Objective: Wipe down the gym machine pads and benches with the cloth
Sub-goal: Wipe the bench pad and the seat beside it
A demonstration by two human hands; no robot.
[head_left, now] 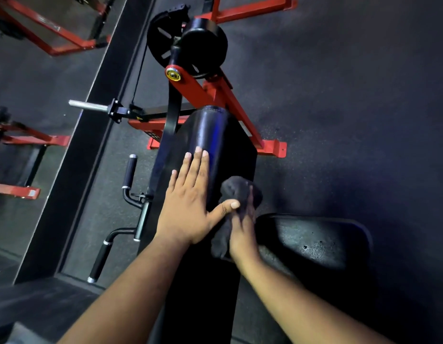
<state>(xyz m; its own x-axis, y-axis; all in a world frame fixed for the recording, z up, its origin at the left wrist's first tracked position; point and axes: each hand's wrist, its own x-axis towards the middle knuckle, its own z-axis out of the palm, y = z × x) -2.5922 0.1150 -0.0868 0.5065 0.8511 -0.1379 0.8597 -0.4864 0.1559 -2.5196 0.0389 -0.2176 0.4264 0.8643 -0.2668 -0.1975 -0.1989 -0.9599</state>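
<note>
A long black padded bench point(210, 130) of a red-framed gym machine runs away from me in the middle of the view. My left hand point(190, 197) lies flat on the pad, fingers spread and pointing forward. Just to its right, my right hand point(242, 232) grips a dark grey cloth point(236, 192) pressed against the pad's right side. The left thumb touches the cloth. A second black pad point(312, 239) sits low at the right, worn and speckled. A black roller pad point(205, 43) is at the machine's far end.
Two black handles point(129, 170) point(100, 261) stick out on the bench's left. A chrome weight peg point(87, 105) juts left from the frame. The red base frame point(272, 147) rests on dark rubber floor. More red machine frames point(41, 23) stand at the left.
</note>
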